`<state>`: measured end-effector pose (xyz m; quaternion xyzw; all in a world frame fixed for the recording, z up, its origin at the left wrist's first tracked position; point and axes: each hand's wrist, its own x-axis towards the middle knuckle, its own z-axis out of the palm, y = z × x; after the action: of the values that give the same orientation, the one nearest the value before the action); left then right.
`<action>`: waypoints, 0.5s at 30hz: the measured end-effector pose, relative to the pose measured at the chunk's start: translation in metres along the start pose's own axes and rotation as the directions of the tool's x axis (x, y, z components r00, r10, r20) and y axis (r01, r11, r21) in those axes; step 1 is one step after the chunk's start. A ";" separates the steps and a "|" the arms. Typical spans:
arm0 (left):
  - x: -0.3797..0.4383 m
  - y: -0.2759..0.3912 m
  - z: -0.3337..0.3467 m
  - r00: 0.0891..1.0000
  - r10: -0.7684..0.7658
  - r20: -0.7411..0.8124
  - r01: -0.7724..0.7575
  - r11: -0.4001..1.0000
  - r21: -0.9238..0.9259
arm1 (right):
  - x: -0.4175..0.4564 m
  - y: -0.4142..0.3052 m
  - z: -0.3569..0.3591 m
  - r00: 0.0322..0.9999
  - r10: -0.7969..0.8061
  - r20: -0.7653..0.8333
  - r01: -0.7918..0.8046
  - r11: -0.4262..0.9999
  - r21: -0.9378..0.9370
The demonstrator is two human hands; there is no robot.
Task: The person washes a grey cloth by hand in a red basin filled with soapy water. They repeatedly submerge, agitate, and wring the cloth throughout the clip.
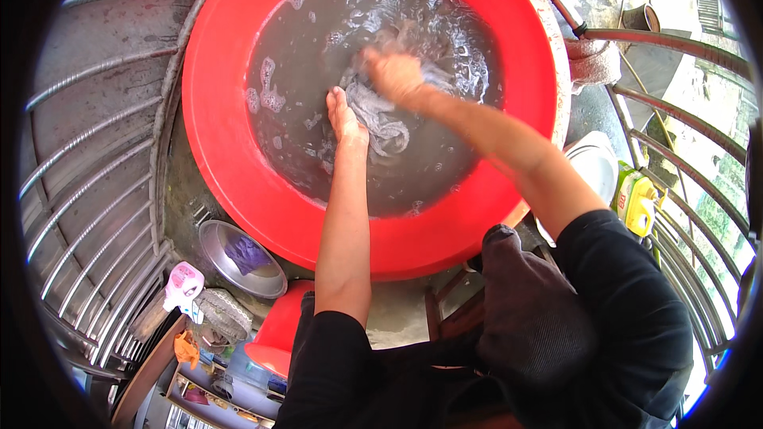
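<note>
A large red plastic tub point(220, 89) holds murky grey water with patches of foam. Bunched wet grey cloth point(378, 116) lies at the water's surface near the middle. Along its left side, my left hand point(346, 116) holds the cloth against the palm, fingers pointing to the tub's far side. Motion blurs my right hand point(393, 74), which is closed in a fist on the upper part of the cloth. The cloth's far end blurs into the stirred water, and what lies deeper is hidden.
Metal railings point(101, 59) flank the tub. Lower left are a metal basin point(244, 259) with purple cloth point(245, 254), a red plastic stool point(280, 328) and a pink-and-white container point(183, 287). A yellow-green detergent jug point(638, 202) and a white basin point(593, 164) stand at right.
</note>
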<state>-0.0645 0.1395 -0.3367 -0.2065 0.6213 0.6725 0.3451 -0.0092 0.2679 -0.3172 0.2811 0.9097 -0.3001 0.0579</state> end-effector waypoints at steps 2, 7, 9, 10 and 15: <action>0.009 0.001 -0.010 1.000 -0.013 -0.014 0.013 1.000 0.000 | -0.033 -0.045 0.012 0.991 -0.129 -0.024 0.129 0.991 0.028; 0.020 0.019 -0.071 0.706 -0.183 0.684 0.531 0.776 -0.341 | -0.101 -0.103 -0.033 0.938 -0.347 0.003 0.336 0.908 0.249; 0.002 0.024 -0.061 0.720 -0.100 0.687 0.487 0.778 -0.397 | -0.092 -0.102 -0.033 0.930 -0.352 -0.106 0.367 0.904 0.220; 0.000 0.016 -0.057 0.801 -0.129 0.585 0.424 0.812 -0.402 | -0.077 -0.097 -0.037 0.938 -0.334 -0.088 0.345 0.917 0.197; -0.065 0.074 0.026 0.948 -0.301 0.105 0.315 0.937 -0.153 | -0.018 -0.086 -0.061 0.979 -0.185 -0.090 0.195 0.973 0.122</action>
<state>-0.0697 0.1521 -0.2359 -0.3025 0.5081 0.6678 0.4520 -0.0373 0.2374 -0.2183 0.2074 0.9126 -0.3516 -0.0252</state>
